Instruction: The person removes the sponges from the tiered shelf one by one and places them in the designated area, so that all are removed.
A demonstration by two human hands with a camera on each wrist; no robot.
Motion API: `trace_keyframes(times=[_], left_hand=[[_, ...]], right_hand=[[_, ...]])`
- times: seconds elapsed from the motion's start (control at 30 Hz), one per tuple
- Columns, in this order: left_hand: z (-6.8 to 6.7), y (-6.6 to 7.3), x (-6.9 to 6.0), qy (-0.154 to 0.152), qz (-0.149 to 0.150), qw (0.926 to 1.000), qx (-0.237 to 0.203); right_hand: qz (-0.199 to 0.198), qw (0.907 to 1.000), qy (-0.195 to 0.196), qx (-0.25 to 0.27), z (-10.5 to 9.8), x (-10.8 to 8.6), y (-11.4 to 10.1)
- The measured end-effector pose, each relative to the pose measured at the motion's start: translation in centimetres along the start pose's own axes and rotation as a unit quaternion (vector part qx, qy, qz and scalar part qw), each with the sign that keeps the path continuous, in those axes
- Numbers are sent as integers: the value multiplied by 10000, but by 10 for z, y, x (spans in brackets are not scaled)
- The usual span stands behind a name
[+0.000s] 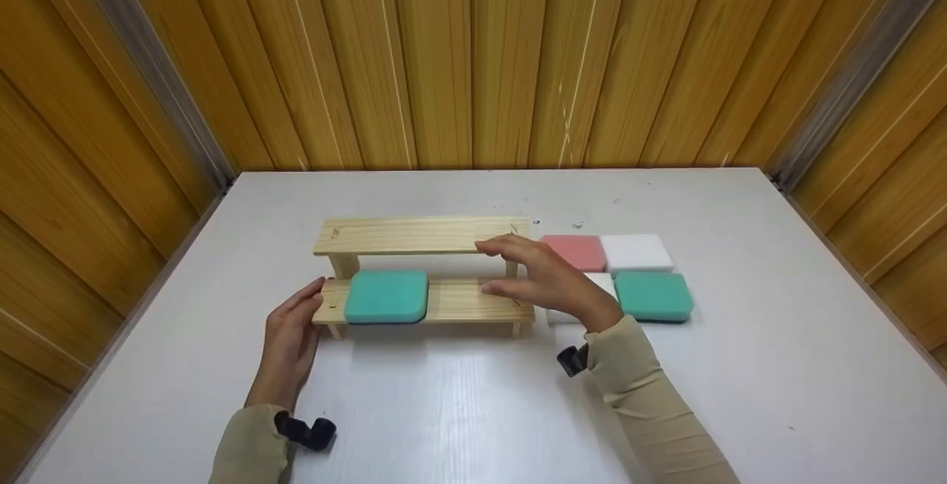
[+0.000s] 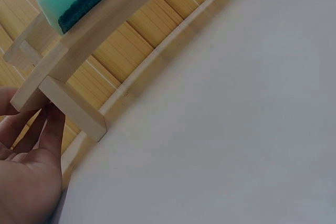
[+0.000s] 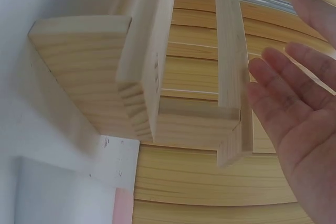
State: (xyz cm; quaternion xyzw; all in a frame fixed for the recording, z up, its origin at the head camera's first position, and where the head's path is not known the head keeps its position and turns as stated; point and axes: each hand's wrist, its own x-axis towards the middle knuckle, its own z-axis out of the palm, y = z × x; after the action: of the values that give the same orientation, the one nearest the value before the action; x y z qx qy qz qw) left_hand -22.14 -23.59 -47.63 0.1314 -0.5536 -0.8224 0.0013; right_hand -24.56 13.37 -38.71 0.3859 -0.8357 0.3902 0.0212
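A two-tier wooden shelf (image 1: pixel 466 300) stands on the white table. My left hand (image 1: pixel 288 336) holds the left end of its lower board; in the left wrist view the thumb lies at the board's end and the fingers (image 2: pixel 50 129) are under it. On that lower board, towards the left, rests a teal sponge (image 1: pixel 386 296) with a dark scouring side facing down. My right hand (image 1: pixel 551 277), fingers spread and holding nothing, is over the shelf's right end. The right wrist view shows its palm (image 3: pixel 310 135) beside the boards; whether a fingertip touches the wood I cannot tell.
Right of the shelf lie a pink sponge (image 1: pixel 573 251), a white sponge (image 1: pixel 638 252), a green sponge (image 1: pixel 654 295) and another white sponge (image 1: pixel 566 317), partly hidden by my right hand. Wood-patterned panels (image 1: pixel 473 62) wall in the white table (image 1: pixel 459 417) behind and at both sides.
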Motion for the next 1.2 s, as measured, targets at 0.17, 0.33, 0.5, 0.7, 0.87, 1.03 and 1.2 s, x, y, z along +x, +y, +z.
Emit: trace_keyframes(times=[0.17, 0.33, 0.5, 0.7, 0.87, 1.03, 1.2], left_hand=[[0, 1, 0, -12, -7, 10000, -35], [0, 1, -1, -26, -16, 10000, -49], [-1, 2, -3, -19, -6, 9999, -103], [0, 2, -3, 14, -14, 10000, -10], [-1, 3, -4, 0, -32, 10000, -61], [0, 3, -3, -5, -40, 9999, -124], [0, 3, -3, 23, -79, 9999, -152]], right_hand=[[-133, 9999, -48, -75, 8, 6, -1], [59, 9997, -224, -33, 16, 11, -5], [251, 9990, -379, -39, 25, 17, -9], [281, 9985, -450, -164, 33, 23, -13], [348, 9973, -566, -305, 40, 27, -17], [325, 9966, -696, -286, 49, 33, -20], [259, 9966, -763, -152, 58, 39, -22]])
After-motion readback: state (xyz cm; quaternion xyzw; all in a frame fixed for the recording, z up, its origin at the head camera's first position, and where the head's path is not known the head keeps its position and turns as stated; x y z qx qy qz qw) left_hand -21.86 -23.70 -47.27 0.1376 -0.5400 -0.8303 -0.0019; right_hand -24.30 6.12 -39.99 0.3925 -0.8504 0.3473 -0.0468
